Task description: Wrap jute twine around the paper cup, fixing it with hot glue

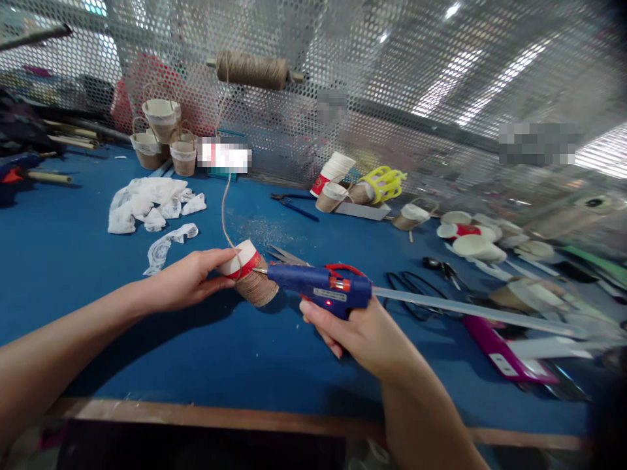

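My left hand (189,277) grips the rim end of a red and white paper cup (255,287), tilted on its side, its lower part wrapped in brown twine. My right hand (350,326) is closed round the handle of a blue glue gun (318,287), a red light glowing on it. The gun's nozzle touches or nearly touches the cup at the edge of the twine. A long clear glue stick (441,303) sticks out of the gun's back. From the cup, a strand of twine (224,209) runs up towards a twine spool (252,70).
White lace (147,202) lies at the left, below several twine-covered cups (161,121). Scissors (289,256) lie behind the gun, blue-handled pliers (296,205) farther back. Cups, a black cable (414,297) and a purple item (507,352) crowd the right. Perforated metal (382,124) stands behind the table.
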A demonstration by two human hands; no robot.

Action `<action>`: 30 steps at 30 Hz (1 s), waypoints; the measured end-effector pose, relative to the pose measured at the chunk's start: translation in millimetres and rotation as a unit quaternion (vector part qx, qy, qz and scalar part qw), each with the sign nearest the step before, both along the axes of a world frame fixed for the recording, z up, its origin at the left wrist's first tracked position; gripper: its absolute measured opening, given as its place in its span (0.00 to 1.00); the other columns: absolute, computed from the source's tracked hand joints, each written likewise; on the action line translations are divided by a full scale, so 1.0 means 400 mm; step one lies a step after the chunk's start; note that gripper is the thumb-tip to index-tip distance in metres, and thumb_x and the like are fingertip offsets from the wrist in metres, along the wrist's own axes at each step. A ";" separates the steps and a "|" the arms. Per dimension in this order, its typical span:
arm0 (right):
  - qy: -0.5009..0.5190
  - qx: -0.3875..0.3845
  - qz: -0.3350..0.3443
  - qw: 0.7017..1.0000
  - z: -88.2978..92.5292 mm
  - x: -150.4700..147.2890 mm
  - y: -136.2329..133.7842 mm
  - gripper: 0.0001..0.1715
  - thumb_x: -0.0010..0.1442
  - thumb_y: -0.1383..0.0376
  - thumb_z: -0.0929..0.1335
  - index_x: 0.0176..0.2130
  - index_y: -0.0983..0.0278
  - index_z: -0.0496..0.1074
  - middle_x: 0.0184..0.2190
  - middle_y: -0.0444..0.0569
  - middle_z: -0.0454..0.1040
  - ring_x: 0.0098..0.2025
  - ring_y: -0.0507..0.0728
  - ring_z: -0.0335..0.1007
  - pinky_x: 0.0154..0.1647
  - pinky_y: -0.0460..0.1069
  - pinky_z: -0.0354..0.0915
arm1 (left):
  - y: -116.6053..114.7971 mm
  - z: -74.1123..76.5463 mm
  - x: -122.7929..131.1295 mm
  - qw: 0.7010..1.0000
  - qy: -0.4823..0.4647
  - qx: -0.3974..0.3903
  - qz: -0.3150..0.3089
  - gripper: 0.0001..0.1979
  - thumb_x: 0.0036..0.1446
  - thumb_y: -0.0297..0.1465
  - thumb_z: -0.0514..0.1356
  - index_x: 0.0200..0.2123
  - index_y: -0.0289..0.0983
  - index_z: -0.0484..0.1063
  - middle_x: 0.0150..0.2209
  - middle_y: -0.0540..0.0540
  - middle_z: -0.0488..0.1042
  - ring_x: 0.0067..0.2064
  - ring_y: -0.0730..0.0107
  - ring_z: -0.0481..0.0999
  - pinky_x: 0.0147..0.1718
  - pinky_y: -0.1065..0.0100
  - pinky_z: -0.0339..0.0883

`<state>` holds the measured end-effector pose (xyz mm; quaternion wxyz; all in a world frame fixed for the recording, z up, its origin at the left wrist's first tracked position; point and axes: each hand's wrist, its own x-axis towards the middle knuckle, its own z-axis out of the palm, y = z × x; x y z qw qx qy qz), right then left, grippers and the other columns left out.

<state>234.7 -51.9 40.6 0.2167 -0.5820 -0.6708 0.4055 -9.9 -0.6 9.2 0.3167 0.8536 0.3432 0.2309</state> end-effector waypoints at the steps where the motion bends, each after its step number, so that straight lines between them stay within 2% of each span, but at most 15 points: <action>1: -0.001 0.000 0.003 1.000 -0.001 -0.001 -0.001 0.17 0.53 0.53 0.65 0.25 0.64 0.64 0.11 0.38 0.60 0.12 0.47 0.56 0.15 0.44 0.59 | 0.000 0.000 0.001 1.000 -0.003 0.000 -0.002 0.13 0.58 0.29 0.52 0.46 0.35 0.63 0.41 0.44 0.73 0.39 0.67 0.71 0.38 0.70 0.63; 10: 0.016 0.002 0.003 1.000 0.002 -0.001 -0.002 0.16 0.53 0.54 0.65 0.25 0.64 0.63 0.11 0.38 0.60 0.13 0.46 0.56 0.15 0.44 0.58 | 0.002 -0.003 0.000 1.000 -0.007 -0.007 -0.003 0.12 0.58 0.30 0.52 0.45 0.34 0.64 0.41 0.43 0.73 0.39 0.65 0.72 0.38 0.68 0.63; 15: 0.135 0.011 0.011 0.991 0.005 0.016 0.023 0.12 0.55 0.58 0.65 0.30 0.66 0.66 0.11 0.36 0.58 0.13 0.45 0.51 0.13 0.44 0.51 | 0.002 -0.008 0.000 1.000 0.000 -0.004 0.019 0.11 0.57 0.31 0.52 0.43 0.34 0.64 0.38 0.44 0.73 0.37 0.66 0.72 0.36 0.68 0.63; 17: 0.190 0.004 -0.011 0.982 0.005 0.020 0.038 0.11 0.53 0.60 0.67 0.32 0.67 0.67 0.12 0.36 0.57 0.13 0.45 0.50 0.14 0.44 0.49 | 0.001 -0.009 0.002 0.999 0.004 0.002 0.034 0.09 0.57 0.31 0.52 0.39 0.34 0.65 0.36 0.44 0.73 0.36 0.66 0.71 0.35 0.67 0.63; 19: 0.222 0.016 -0.055 0.973 0.004 0.022 0.058 0.11 0.49 0.61 0.69 0.32 0.66 0.67 0.15 0.37 0.60 0.16 0.46 0.54 0.17 0.44 0.53 | 0.000 -0.010 0.003 0.999 0.006 0.005 0.042 0.08 0.56 0.31 0.52 0.36 0.33 0.65 0.33 0.45 0.72 0.34 0.66 0.71 0.33 0.67 0.63; 23: 0.148 0.059 -0.142 0.977 -0.003 0.031 0.122 0.15 0.45 0.57 0.70 0.30 0.66 0.68 0.26 0.46 0.70 0.25 0.50 0.64 0.26 0.46 0.61 | -0.002 -0.011 0.007 0.999 0.007 0.010 0.042 0.07 0.57 0.32 0.51 0.36 0.34 0.65 0.33 0.45 0.72 0.33 0.66 0.70 0.33 0.67 0.63; 28: 0.028 0.067 -0.183 0.981 -0.038 0.051 0.235 0.16 0.56 0.56 0.64 0.27 0.67 0.67 0.26 0.48 0.70 0.24 0.48 0.63 0.25 0.45 0.61 | -0.004 -0.008 0.012 0.998 0.031 0.031 0.046 0.06 0.56 0.31 0.52 0.35 0.34 0.64 0.33 0.44 0.71 0.33 0.65 0.70 0.32 0.66 0.63; 30: -0.032 0.052 -0.194 0.979 -0.058 0.056 0.277 0.17 0.58 0.57 0.62 0.31 0.69 0.68 0.29 0.49 0.70 0.26 0.49 0.65 0.28 0.47 0.64 | -0.005 -0.007 0.012 0.998 0.035 0.037 0.045 0.06 0.56 0.31 0.52 0.35 0.34 0.64 0.33 0.44 0.71 0.33 0.65 0.70 0.33 0.66 0.63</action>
